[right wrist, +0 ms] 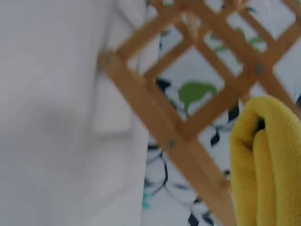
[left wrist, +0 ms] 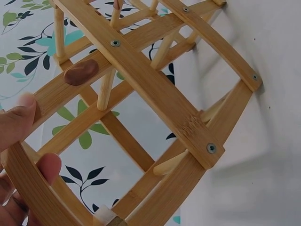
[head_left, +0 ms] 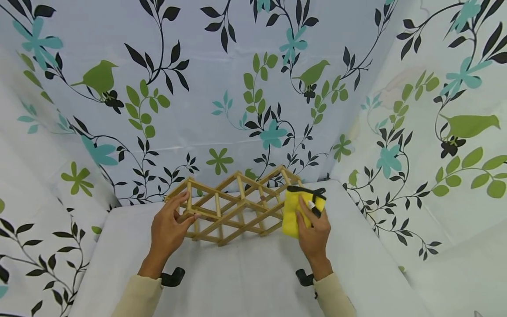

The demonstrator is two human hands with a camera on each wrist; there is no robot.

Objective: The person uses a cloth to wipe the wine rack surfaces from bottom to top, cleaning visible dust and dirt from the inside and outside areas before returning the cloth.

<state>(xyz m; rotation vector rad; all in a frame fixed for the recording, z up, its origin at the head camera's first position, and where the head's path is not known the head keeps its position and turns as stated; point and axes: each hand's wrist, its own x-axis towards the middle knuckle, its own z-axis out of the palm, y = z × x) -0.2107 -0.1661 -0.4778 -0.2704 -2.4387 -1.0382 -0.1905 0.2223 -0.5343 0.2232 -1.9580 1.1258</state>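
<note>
We see a folding wooden rack [head_left: 242, 203] along the far edge of the white-covered desk [head_left: 237, 281], between its two far corners. It is pale, honey-toned bamboo or similar wood: flat slats cross in a diamond lattice, drawn open, with round rods joining front to back and metal screws [left wrist: 211, 148] at the joints. On one slat near its left end we spot a glossy dark-brown blob [left wrist: 81, 72]. We cannot tell whether the whole underside rests on the desk.

The left hand [head_left: 168, 229] grips the rack's left end, thumb and fingers around the bars. At the right end, the right hand [head_left: 315, 233] grasps a folded, plush yellow cloth [head_left: 291, 215] with black edging; whether it touches the wood we cannot say. Both forearms wear beige sleeves [head_left: 138, 296] and reach in from the near edge. Beyond the far edge we see a sheet [head_left: 190, 119] printed with leaves, flowers and green birds.
</note>
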